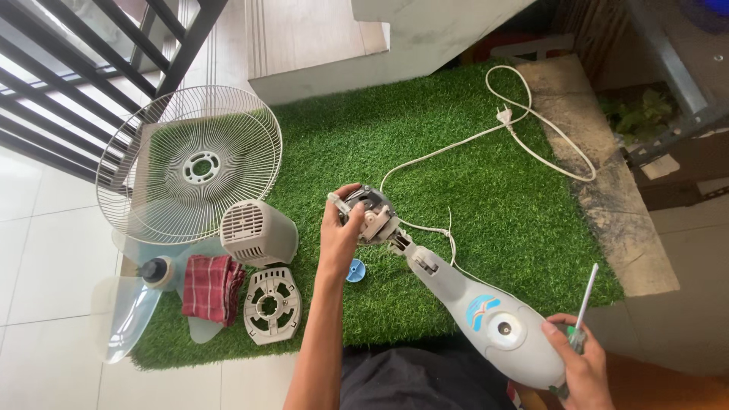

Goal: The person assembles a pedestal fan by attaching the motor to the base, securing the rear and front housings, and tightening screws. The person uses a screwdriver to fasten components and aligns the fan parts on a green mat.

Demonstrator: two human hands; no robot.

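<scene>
Grey fan body (486, 319): left hand (339, 231) fingers clamp its motor (368, 212), right hand (581, 364) fingers clamp a screwdriver (583, 311).

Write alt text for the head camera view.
A person's left hand grips the bare metal fan motor atop a grey plastic fan neck; the right hand holds a green-handled screwdriver. A white wire fan guard lies on green artificial turf.

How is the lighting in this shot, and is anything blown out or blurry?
Head view: bright, even daylight on the green mat, with soft shadows. The white floor tiles at left are nearly washed out. The far right corner is dark. The fan motor in the left hand looks sharp, as does the screwdriver in the right hand. Straight edges bow near the borders.
</scene>
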